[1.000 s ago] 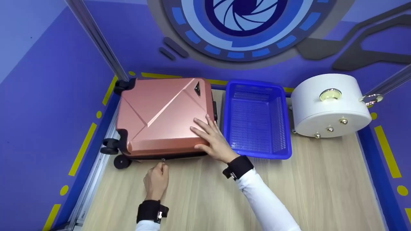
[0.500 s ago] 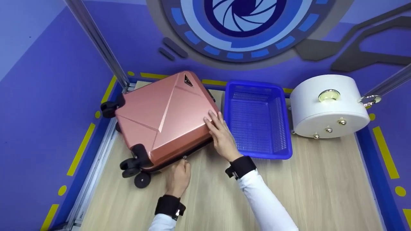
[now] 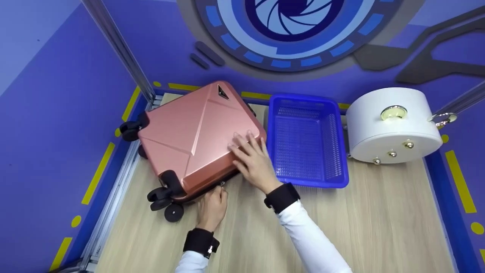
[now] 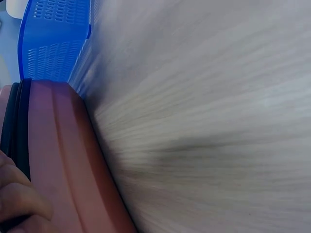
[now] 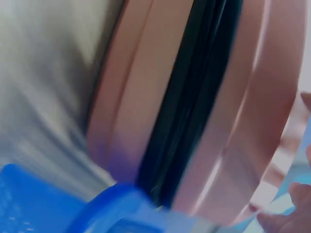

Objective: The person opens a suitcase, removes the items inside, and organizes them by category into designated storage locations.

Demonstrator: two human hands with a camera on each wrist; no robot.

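Observation:
A pink hard-shell suitcase [image 3: 178, 129] lies flat on the table, turned at an angle, its black wheels [image 3: 159, 197] toward the left. At its near side my left hand [image 3: 213, 208] pinches the small metal zipper pull [image 3: 222, 183] on the black zipper seam. In the left wrist view the curled fingers [image 4: 22, 199] appear beside that dark seam [image 4: 19, 126]. My right hand [image 3: 255, 165] rests with spread fingers on the near right corner of the shell. The right wrist view shows the black zipper band [image 5: 189, 97] and some right fingertips [image 5: 296, 208] at the edge.
Just right of the suitcase stands a blue plastic basket [image 3: 269, 151]. Beyond it is a white round case [image 3: 390, 136] with gold feet and a handle. Blue-purple walls [image 3: 75, 98] enclose the wooden tabletop [image 3: 363, 227] at the back and sides.
The suitcase has turned, its wheeled end swinging toward the near side. My left hand has moved right along the near side with the zipper pull. My right hand stays on the near right corner.

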